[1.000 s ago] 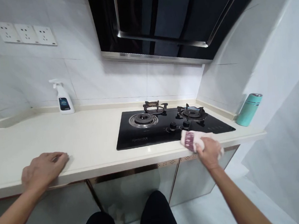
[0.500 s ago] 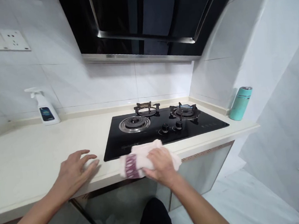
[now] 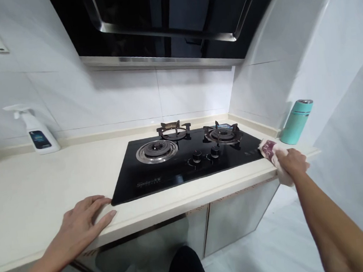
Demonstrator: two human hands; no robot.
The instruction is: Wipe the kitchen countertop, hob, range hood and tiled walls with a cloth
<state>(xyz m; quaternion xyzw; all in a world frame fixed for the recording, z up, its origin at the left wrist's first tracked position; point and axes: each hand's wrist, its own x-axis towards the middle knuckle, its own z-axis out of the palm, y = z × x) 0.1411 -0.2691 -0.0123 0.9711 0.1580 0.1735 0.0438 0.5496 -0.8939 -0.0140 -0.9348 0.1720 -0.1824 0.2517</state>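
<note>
My right hand (image 3: 291, 162) is closed round a white cloth with a dark red patterned band (image 3: 269, 148). It presses the cloth on the cream countertop (image 3: 39, 188) at the right front corner of the black glass gas hob (image 3: 184, 163). My left hand (image 3: 82, 220) lies flat with fingers stretched out on the counter's front edge, just left of the hob's near corner. The hob has two burners (image 3: 157, 149) and two knobs (image 3: 205, 154).
A white spray bottle (image 3: 36, 135) stands at the back left against the tiled wall. A teal flask (image 3: 296, 121) stands on the counter's right end by the wall. A black range hood (image 3: 164, 22) hangs above. Cabinet doors (image 3: 237, 216) sit below the counter.
My right hand swept the cloth along the counter's front edge, left to the hob's near corner and then far right to its right corner. My left hand shifted slightly and stays flat.
</note>
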